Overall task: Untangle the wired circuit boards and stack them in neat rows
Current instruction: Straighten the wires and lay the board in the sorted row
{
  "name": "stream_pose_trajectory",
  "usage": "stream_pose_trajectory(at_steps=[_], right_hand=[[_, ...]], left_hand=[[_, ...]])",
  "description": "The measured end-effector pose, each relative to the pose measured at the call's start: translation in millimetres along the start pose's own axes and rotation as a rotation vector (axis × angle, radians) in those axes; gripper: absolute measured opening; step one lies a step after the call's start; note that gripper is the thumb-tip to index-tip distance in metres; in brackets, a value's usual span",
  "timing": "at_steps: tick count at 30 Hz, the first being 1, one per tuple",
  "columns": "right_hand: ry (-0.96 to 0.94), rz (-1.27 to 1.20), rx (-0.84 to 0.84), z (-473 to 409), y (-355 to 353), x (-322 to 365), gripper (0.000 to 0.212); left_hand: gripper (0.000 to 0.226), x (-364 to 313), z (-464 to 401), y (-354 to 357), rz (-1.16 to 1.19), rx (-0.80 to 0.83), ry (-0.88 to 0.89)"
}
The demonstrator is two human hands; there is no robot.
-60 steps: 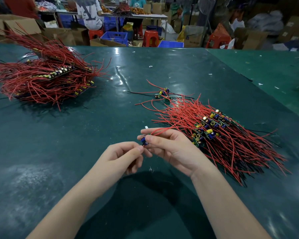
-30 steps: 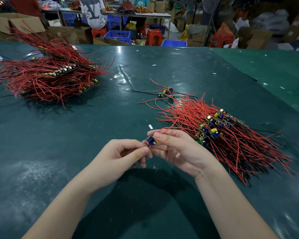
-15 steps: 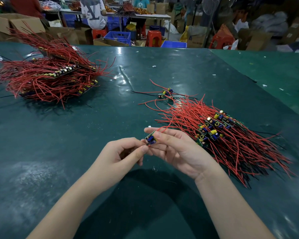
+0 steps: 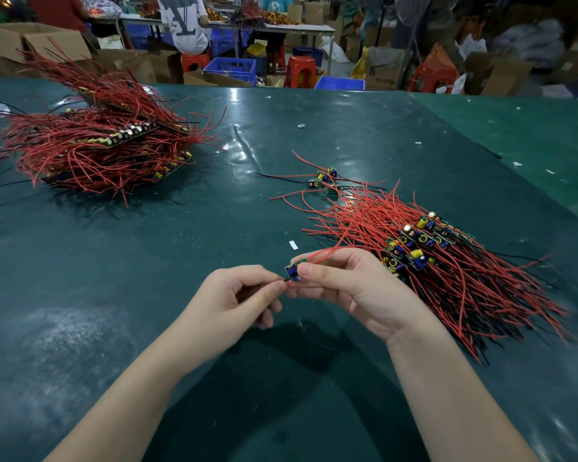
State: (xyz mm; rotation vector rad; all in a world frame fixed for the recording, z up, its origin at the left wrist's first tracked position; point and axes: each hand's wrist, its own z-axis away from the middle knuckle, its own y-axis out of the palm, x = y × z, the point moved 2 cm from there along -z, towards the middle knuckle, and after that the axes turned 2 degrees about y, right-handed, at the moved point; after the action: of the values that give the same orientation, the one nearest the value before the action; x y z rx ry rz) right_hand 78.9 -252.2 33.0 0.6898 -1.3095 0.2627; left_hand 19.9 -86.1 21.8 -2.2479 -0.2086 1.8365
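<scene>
At the far left of the green table [image 4: 214,228] lies a big tangled heap of boards [image 4: 97,148], their red wires sticking out in all directions, with a strip of boards carrying yellow and black parts showing on top. It lies well apart from both hands.

Nearer the middle, low in the view, the left hand [image 4: 234,298] has its fingers curled in, thumb and forefinger pinched together on a short wire end at the lower edge of a small circuit board [image 4: 293,271]. That board is held up off the table, between the two hands, tilted, with a blue part showing on its face.

The right hand [image 4: 351,288] grips the same board from the other side, thumb on the near face and fingers curled behind it. A red wire [image 4: 327,253] runs from the board over the top of the right forefinger towards the pile at the right. The fingertips of both hands nearly meet at the board.

A small white scrap [image 4: 293,245] lies on the table just beyond the hands. Further back, a few loose boards [image 4: 324,178] with red and black wires lie on their own.

To the right of the right hand, just beside it, lies the sorted stack [image 4: 424,241]: boards set in rows with yellow, blue and green parts upward, their red wires combed out to both sides. In the background stand cardboard boxes [image 4: 30,38], blue crates [image 4: 231,68] and red stools [image 4: 301,70].
</scene>
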Motion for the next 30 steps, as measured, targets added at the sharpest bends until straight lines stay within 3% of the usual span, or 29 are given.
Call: stream_pose_trajectory(at_steps=[13, 19, 30], right_hand=[[-0.066, 0.082, -0.018, 0.4, -0.6, 0.0, 0.02], [-0.051, 0.019, -0.026, 0.9, -2.0, 2.8, 0.01], [-0.098, -0.075, -0.067, 3.1, -2.9, 9.2, 0.015]], left_hand=[[0.023, 6.5, -3.8, -9.8, -0.023, 0.024, -0.054], [0.019, 3.6, -3.8, -8.8, 0.04, 0.038, -0.085], [0.018, 8.8, -4.9, -10.7, 0.099, -0.019, -0.11]])
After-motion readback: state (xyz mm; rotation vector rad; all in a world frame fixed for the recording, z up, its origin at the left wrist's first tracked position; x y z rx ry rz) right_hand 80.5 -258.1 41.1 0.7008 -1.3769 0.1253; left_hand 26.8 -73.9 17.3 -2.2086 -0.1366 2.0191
